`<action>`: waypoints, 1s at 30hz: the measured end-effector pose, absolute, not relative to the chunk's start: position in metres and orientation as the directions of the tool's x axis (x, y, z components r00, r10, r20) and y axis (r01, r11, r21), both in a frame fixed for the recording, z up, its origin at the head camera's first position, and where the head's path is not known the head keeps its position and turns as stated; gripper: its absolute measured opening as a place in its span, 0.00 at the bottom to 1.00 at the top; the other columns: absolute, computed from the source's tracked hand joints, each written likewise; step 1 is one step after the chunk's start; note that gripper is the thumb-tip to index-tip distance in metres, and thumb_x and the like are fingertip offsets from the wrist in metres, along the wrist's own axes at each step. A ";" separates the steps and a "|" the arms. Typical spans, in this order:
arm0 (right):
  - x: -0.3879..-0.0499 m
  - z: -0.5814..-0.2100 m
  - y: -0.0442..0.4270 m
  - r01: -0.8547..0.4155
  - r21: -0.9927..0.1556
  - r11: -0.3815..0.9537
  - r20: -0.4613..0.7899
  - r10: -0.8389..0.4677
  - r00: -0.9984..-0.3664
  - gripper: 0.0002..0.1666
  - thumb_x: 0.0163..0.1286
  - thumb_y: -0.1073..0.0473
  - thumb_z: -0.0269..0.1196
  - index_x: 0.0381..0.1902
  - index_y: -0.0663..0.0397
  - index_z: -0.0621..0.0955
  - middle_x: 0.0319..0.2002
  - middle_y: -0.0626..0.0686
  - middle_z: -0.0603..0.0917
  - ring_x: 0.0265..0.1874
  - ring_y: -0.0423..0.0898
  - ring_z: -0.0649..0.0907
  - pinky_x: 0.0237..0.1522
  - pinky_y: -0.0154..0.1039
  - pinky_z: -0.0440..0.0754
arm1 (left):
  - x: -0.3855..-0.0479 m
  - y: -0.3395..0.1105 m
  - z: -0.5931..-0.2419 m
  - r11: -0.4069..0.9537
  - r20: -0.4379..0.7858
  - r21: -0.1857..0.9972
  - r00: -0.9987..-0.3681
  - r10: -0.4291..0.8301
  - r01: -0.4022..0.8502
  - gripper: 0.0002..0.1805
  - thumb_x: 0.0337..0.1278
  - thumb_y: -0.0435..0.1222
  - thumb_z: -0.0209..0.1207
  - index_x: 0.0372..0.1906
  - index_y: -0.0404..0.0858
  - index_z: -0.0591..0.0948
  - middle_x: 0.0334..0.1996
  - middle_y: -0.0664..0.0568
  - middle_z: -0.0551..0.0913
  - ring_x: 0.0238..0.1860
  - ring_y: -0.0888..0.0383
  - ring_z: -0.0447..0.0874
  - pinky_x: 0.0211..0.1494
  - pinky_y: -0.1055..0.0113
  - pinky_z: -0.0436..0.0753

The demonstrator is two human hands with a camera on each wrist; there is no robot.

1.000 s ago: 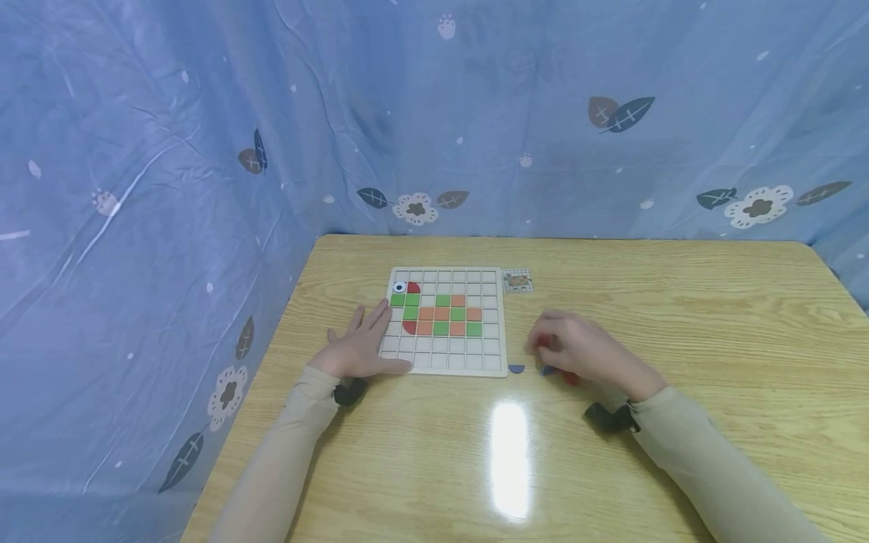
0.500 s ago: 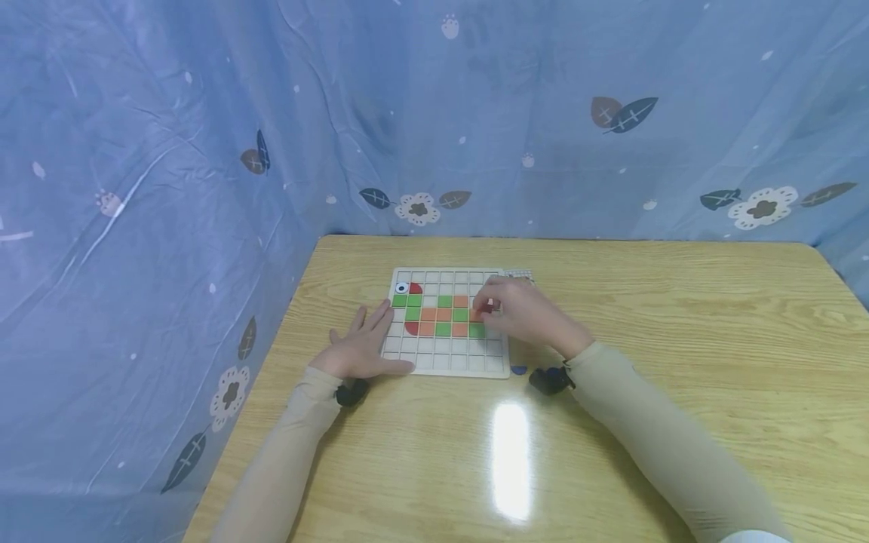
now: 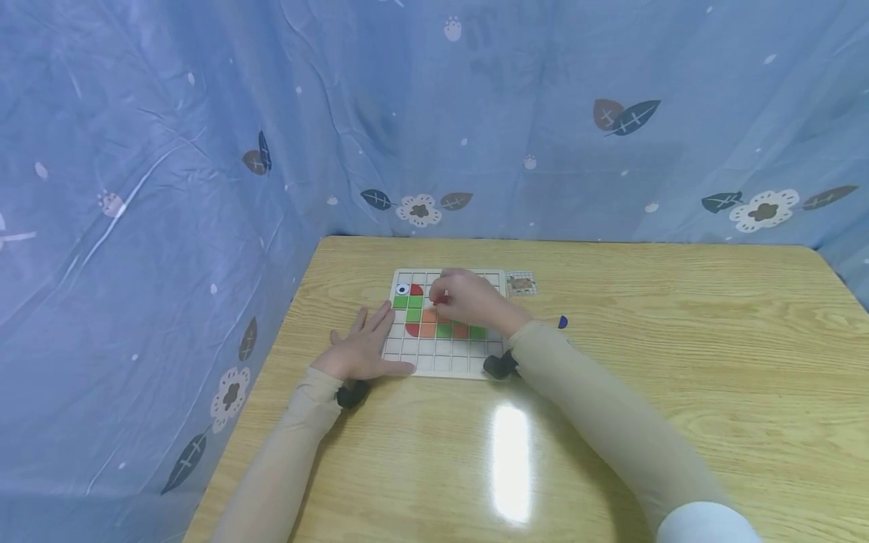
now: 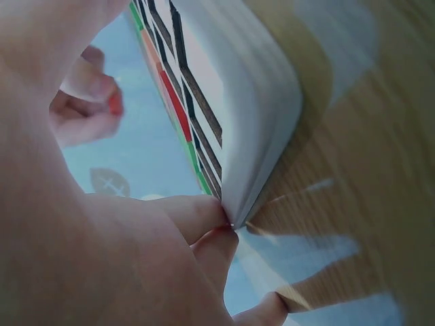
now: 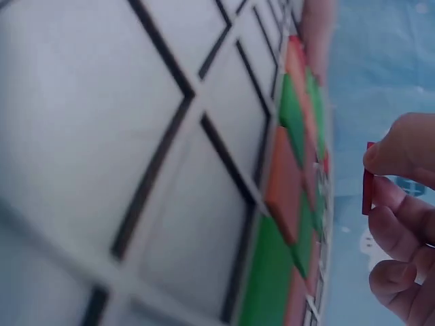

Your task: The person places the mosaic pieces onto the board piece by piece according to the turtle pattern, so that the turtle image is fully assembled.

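Note:
My right hand (image 3: 468, 300) hovers over the middle of a white gridded board (image 3: 434, 363), pinching a small red tile (image 5: 368, 179) between thumb and fingertips. Green tiles (image 3: 415, 302), orange tiles (image 3: 428, 329) and red rounded tiles (image 3: 413, 329) lie in the board's cells, with a round eye tile (image 3: 403, 289) at the upper left. Part of the pattern is hidden beneath the right hand. At the board's left edge rests my left hand (image 3: 363, 353), fingers spread, thumb along the front edge; in the left wrist view its fingertips touch the board's side.
A small printed card (image 3: 521, 283) lies by the board's upper right corner. A blue rounded tile (image 3: 563, 322) sits on the wooden table (image 3: 679, 332) right of the board, partly near the right sleeve. Blue patterned cloth (image 3: 543, 113) hangs behind and at the left.
My right hand has come from the loose tiles right of the board, leftward over it, carrying the red tile. The left hand stays at the board's edge.

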State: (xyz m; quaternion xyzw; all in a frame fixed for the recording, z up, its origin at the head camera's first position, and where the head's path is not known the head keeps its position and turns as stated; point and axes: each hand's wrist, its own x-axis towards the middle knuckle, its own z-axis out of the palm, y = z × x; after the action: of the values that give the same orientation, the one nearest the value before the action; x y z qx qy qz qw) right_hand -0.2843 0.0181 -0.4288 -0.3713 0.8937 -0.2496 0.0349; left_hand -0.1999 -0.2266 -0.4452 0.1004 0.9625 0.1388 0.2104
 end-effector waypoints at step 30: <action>-0.305 -0.449 -0.009 -0.637 -0.452 0.625 0.034 -0.701 -0.712 0.09 0.72 0.66 0.64 0.41 0.54 0.91 0.42 0.51 0.88 0.44 0.46 0.84 0.55 0.41 0.84 | -0.200 -0.227 -0.444 0.939 -0.379 0.311 -0.887 0.262 0.145 0.67 0.54 0.72 0.61 0.86 0.44 0.42 0.87 0.54 0.36 0.85 0.35 0.28 0.66 0.12 0.43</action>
State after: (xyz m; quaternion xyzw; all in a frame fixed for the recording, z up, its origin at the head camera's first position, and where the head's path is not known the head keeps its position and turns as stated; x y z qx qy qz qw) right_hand -0.3045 -0.0092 -0.4495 -0.3723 0.8984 -0.2214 0.0728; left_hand -0.2000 -0.2269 -0.4437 0.1059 0.9616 0.1381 0.2124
